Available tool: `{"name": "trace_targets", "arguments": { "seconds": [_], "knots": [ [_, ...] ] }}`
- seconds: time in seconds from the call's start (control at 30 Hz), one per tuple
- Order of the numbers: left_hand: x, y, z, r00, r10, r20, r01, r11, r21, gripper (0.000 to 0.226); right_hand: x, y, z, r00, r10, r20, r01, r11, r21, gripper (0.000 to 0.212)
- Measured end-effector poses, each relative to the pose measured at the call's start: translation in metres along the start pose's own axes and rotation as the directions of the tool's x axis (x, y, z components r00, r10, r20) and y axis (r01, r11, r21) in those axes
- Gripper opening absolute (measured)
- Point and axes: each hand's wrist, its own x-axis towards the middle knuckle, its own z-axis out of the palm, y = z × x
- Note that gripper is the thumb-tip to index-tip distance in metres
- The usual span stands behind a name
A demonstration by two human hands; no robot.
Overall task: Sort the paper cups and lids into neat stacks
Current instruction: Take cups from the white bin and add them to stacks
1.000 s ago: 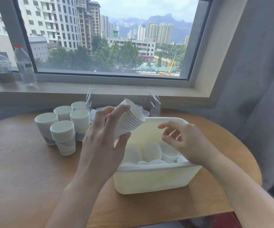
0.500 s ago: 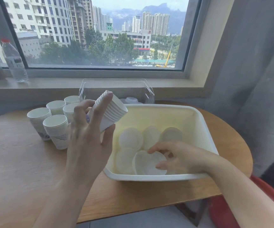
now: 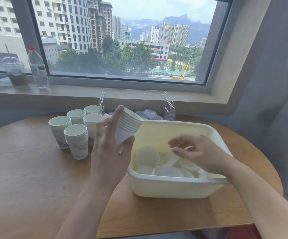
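My left hand (image 3: 110,149) grips nested stack of paper cups (image 3: 128,125), tilted, above left edge of cream tub (image 3: 174,185). My right hand (image 3: 196,152) hovers over tub, fingers loosely curled, holding nothing. Translucent lids (image 3: 167,165) lie loose in tub. Five upright cup stacks (image 3: 75,133) stand left of tub. Clear bin (image 3: 167,107) with more lids sits behind tub.

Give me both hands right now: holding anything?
Left hand: grips a tilted stack of paper cups.
Right hand: open, fingers loosely curled, holding nothing, above the lids in the white tub.
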Motion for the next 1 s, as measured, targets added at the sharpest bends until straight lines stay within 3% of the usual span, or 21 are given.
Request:
{"name": "trace_targets", "arguments": {
  "seconds": [0.23,0.37,0.5,0.67,0.83,0.93,1.0],
  "knots": [
    [-0.002,-0.007,-0.003,0.999,-0.021,0.047,0.023,0.999,-0.037,0.088,0.024,-0.047,0.005,0.995,-0.083,-0.061,0.081,0.996,-0.041,0.014],
    [-0.001,-0.012,-0.010,1.000,-0.028,-0.002,0.028,0.999,-0.040,0.089,0.044,-0.097,0.028,0.970,-0.233,-0.064,0.234,0.972,0.002,0.042],
    [0.003,-0.025,-0.030,0.994,-0.099,-0.044,0.095,0.991,-0.094,0.084,0.074,-0.132,0.057,0.974,-0.222,0.031,0.224,0.970,-0.095,0.071],
    [0.004,-0.047,-0.059,0.985,-0.148,-0.090,0.141,0.986,-0.084,0.077,0.106,-0.154,0.097,0.983,-0.171,0.067,0.172,0.985,-0.003,0.076],
    [0.003,-0.074,-0.090,0.967,-0.195,-0.164,0.209,0.976,0.068,0.073,0.122,-0.172,0.137,0.969,-0.209,0.135,0.217,0.975,-0.047,0.085],
    [0.001,-0.091,-0.101,0.944,-0.270,-0.189,0.290,0.953,0.089,0.071,0.130,-0.175,0.156,0.968,-0.199,0.153,0.207,0.977,-0.042,0.079],
    [0.000,-0.104,-0.108,0.925,-0.318,-0.209,0.342,0.935,0.092,0.074,0.135,-0.173,0.168,0.975,-0.151,0.161,0.172,0.977,-0.129,0.074]
  ]
}}
